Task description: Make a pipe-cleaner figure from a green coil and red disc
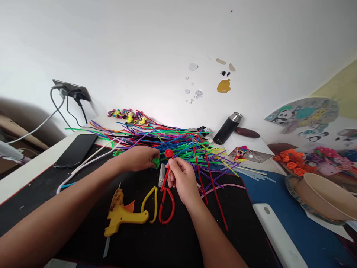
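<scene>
My right hand (182, 178) pinches a red pipe cleaner whose top is wound into a flat red coil (169, 153); its straight tail hangs down toward the scissors. My left hand (142, 158) is closed with its fingertips at a small green coil (156, 162), just left of the red one. Behind both hands lies a wide pile of coloured pipe cleaners (181, 139). Below my hands are scissors with one yellow and one red handle (166, 219). A yellow glue gun (125, 217) rests to their left on the black mat (156, 245).
A black phone (76, 150) lies at the left. A black flask (228, 128) leans at the back right, near a small colourful figure (241, 154). Farther right are a white bar-shaped object (279, 234), a bowl (329, 191) and orange flowers (291, 160). Small figures (129, 116) sit by the wall.
</scene>
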